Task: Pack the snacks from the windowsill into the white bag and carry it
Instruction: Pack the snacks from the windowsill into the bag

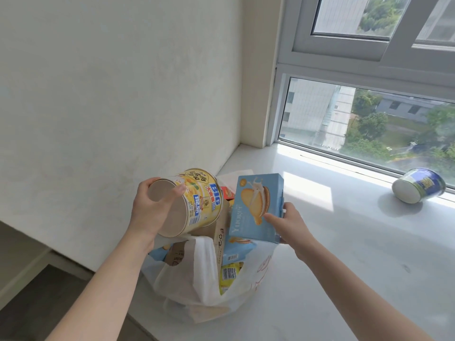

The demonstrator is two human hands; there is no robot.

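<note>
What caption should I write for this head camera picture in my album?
Left hand holds a yellow cup, right hand a blue biscuit box, over the white bag on the windowsill.

yellow noodle tub [194, 200], pale blue biscuit box [256, 207], white bag [197, 274]

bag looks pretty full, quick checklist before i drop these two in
1. Left hand grip on yellow paper noodle tub: ok, fingers curl round its base.
2. Right hand grip on light blue cardboard biscuit box: ok.
3. White plastic bag mouth open: ok.
4. Room inside bag: not ok, packed boxes stick out.
5. White windowsill emptied: not ok, blue-and-white tub lies on its side.
6. Bag strength: cannot tell.
</note>
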